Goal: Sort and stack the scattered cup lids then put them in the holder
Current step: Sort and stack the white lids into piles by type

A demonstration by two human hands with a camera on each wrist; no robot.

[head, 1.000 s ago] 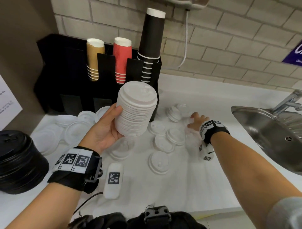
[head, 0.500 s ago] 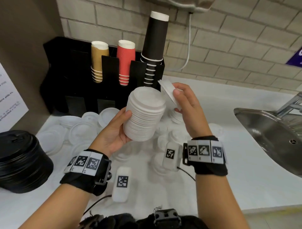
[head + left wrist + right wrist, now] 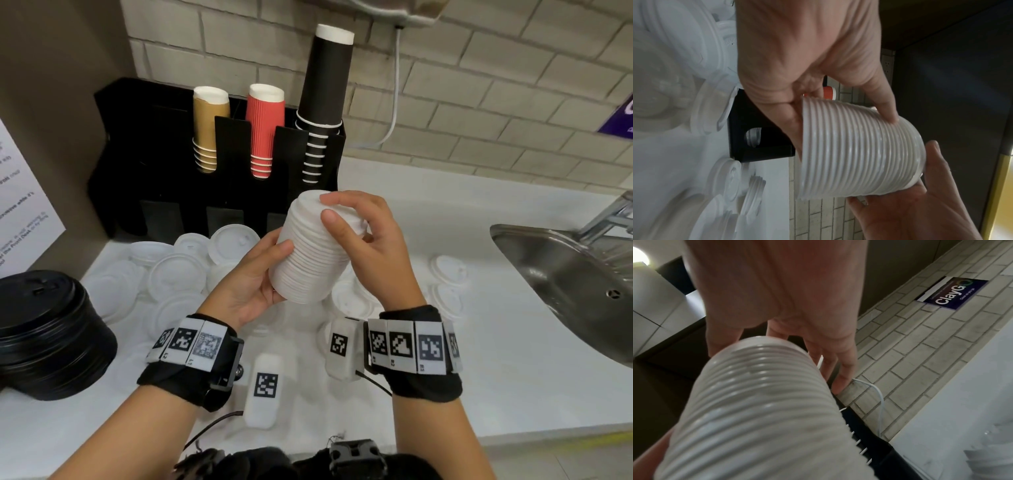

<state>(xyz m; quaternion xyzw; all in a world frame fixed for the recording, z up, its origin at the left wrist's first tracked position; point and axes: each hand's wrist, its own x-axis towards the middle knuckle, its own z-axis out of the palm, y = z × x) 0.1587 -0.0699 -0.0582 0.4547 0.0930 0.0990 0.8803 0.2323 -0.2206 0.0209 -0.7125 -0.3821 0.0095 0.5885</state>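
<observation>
Lid stack (image 3: 317, 253): L hand (image 3: 251, 281) grips side to steady; R hand (image 3: 368, 243) curled on top, seating lid.

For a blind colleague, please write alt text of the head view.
Both hands hold a tilted stack of white lids: left hand grips its side, right hand grips its top. Loose white lids lie on the counter below.

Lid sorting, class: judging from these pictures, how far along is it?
Done: a tall white lid stack is built. In hand: the left hand grips its side, the right hand holds its top. Left: loose white lids on the counter; nothing visibly in the black holder slots yet.
</observation>
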